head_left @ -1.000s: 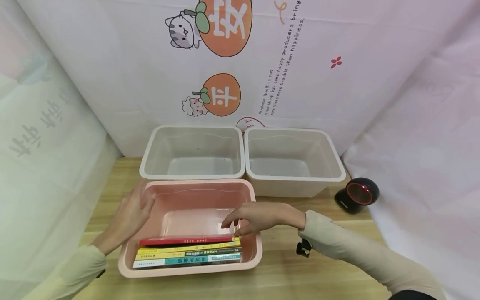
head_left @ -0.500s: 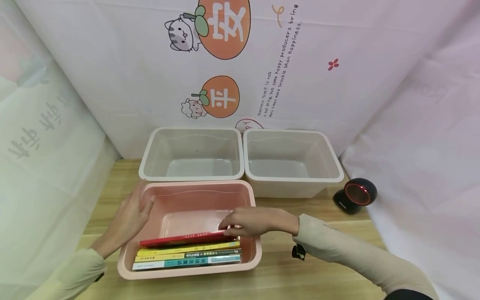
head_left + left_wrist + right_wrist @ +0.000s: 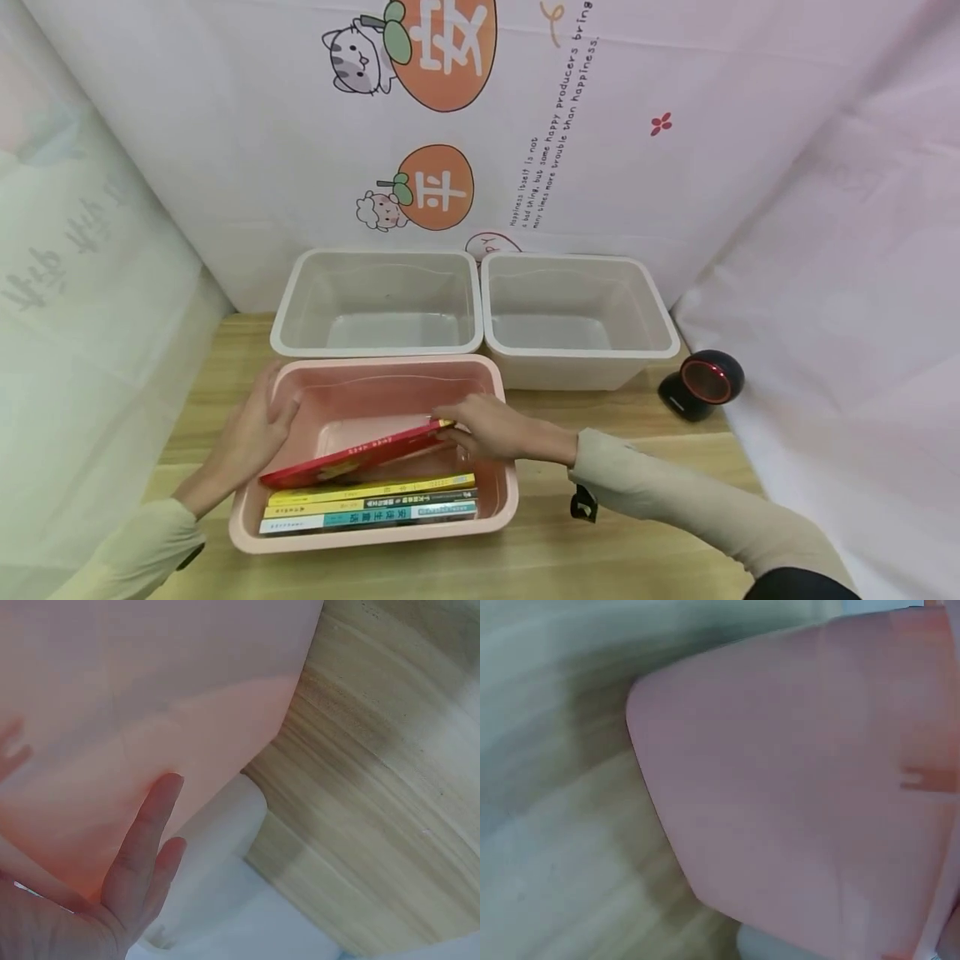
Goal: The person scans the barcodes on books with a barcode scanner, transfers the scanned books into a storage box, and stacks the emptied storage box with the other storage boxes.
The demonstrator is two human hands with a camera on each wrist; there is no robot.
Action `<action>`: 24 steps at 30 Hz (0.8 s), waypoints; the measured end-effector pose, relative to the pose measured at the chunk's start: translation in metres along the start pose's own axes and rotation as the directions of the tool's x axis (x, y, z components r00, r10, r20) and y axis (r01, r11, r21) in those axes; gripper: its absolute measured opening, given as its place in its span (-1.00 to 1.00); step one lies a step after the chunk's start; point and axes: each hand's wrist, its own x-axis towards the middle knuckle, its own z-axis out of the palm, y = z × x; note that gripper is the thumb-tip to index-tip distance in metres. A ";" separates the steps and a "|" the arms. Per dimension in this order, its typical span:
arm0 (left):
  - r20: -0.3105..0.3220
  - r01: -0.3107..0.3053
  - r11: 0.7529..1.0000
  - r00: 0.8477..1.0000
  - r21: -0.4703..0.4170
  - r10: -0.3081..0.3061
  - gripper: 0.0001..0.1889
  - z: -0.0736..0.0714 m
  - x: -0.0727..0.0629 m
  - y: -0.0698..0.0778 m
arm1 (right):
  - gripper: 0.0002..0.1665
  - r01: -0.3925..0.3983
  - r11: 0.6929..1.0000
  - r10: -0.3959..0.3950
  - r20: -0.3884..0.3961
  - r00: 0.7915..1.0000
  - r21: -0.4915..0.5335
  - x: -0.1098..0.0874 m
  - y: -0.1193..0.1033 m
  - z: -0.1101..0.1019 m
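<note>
Inside the pink bin (image 3: pixel 372 543) several books lie in a row along the near side. My right hand (image 3: pixel 491 427) pinches the right end of a thin red book (image 3: pixel 352 456). That end is raised and tilted toward the far side, while the left end stays low in the bin. Nearer lie two yellow-spined books, a yellow book (image 3: pixel 375 490) among them, and a blue-and-white book (image 3: pixel 367 518). My left hand (image 3: pixel 253 432) rests over the bin's left rim; its straight fingers (image 3: pixel 142 847) lie along the outer wall in the left wrist view.
Two white bins, a left white bin (image 3: pixel 282 333) and a right white bin (image 3: pixel 581 353), stand side by side behind the pink one. A black round-headed device (image 3: pixel 701 385) stands right of them. Printed cloth hangs behind and at both sides of the wooden table (image 3: pixel 622 550).
My right hand has closed on the red book's right end and lifted it up and away from the yellow book. My left hand stays at the left rim.
</note>
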 end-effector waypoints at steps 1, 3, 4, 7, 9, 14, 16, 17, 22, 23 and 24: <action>0.003 0.003 1.000 1.000 -0.003 -0.003 -0.28 0.000 0.000 0.000 | -0.95 -0.003 0.998 0.007 -0.057 0.998 0.070 0.001 0.000 0.000; 0.015 0.014 1.000 1.000 -0.012 -0.013 -0.27 -0.001 0.000 -0.001 | -0.95 -0.021 0.973 0.056 -0.144 0.988 0.229 0.003 0.000 -0.002; 0.017 0.017 1.000 1.000 -0.015 -0.017 -0.27 -0.001 0.000 -0.002 | -0.93 -0.030 0.953 0.084 -0.168 0.982 0.300 0.003 0.000 -0.003; 0.016 0.027 1.000 1.000 -0.011 -0.026 -0.27 -0.001 0.000 -0.004 | -0.86 -0.059 0.886 0.152 -0.169 0.974 0.459 0.005 -0.002 -0.005; 0.010 0.029 1.000 1.000 -0.010 -0.029 -0.27 -0.001 0.000 -0.005 | -0.81 -0.075 0.869 0.164 -0.142 0.976 0.488 0.006 -0.002 -0.005; 0.001 0.021 1.000 1.000 -0.014 -0.021 -0.29 0.000 0.001 -0.006 | -0.78 -0.057 0.886 0.128 -0.125 0.984 0.460 0.007 -0.003 -0.012; 0.001 0.015 1.000 1.000 -0.023 -0.015 -0.29 0.000 0.001 -0.006 | -0.78 -0.036 0.892 0.109 -0.137 0.985 0.450 0.009 -0.004 -0.020; -0.001 0.014 1.000 1.000 -0.027 -0.014 -0.29 0.000 0.002 -0.006 | -0.78 -0.032 0.895 0.106 -0.142 0.984 0.445 0.010 -0.005 -0.024; 0.004 0.011 0.998 1.000 -0.068 -0.011 -0.33 -0.001 0.003 -0.008 | -0.64 -0.102 0.863 0.193 -0.137 0.972 0.495 0.012 -0.006 -0.046; 0.013 0.018 0.996 1.000 -0.086 -0.017 -0.34 -0.002 0.003 -0.008 | -0.61 -0.123 0.850 0.217 -0.130 0.967 0.512 0.012 -0.006 -0.050; 0.028 0.029 0.994 0.999 -0.108 -0.026 -0.33 -0.003 0.004 -0.009 | -0.59 -0.136 0.838 0.236 -0.126 0.964 0.529 0.012 -0.005 -0.054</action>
